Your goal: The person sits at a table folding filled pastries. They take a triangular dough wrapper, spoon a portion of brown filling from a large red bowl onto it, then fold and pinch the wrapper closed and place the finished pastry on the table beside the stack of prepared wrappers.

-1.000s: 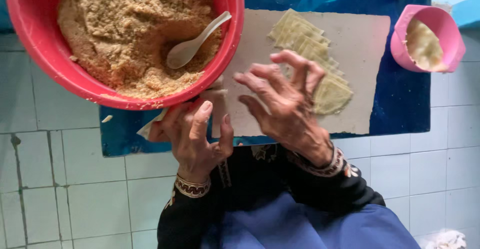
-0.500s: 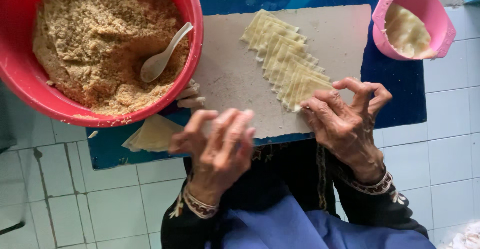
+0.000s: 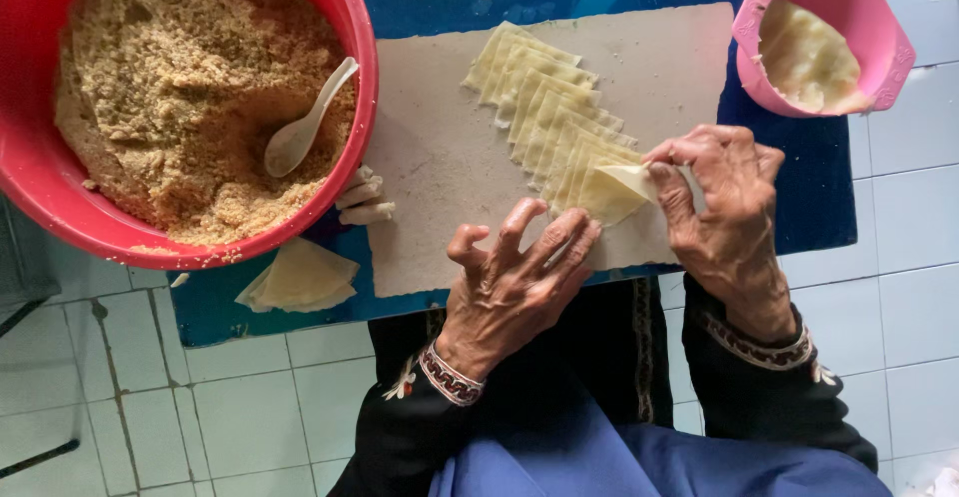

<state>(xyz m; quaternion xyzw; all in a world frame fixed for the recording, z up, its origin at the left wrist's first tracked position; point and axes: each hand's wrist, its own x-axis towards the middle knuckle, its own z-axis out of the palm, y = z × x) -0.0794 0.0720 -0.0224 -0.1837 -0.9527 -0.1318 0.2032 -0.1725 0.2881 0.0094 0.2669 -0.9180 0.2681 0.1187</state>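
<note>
I see my right hand (image 3: 724, 222) pinching the corner of the nearest pastry sheet (image 3: 611, 193), its grip closed on that pale square between thumb and fingertips, lifting the edge off the row. That sheet lies at the near end of a row of overlapping pastry sheets (image 3: 539, 107), which runs diagonally across the grey board (image 3: 440, 167) on the blue surface (image 3: 819, 167). My left hand (image 3: 519, 282) rests spread on the board just beside the sheet, fingers splayed and released, holding nothing. To the left, a big red bowl (image 3: 365, 77) holds brown crumbly filling (image 3: 170, 87) with a white plastic spoon (image 3: 305, 122) lying in it. A few rolled white pieces (image 3: 362, 197) sit touching the board's left edge by the bowl. A folded pastry triangle (image 3: 300, 277) lies on the blue surface below the bowl. At far right, a small pink bowl (image 3: 879, 37) contains pale paste.
</note>
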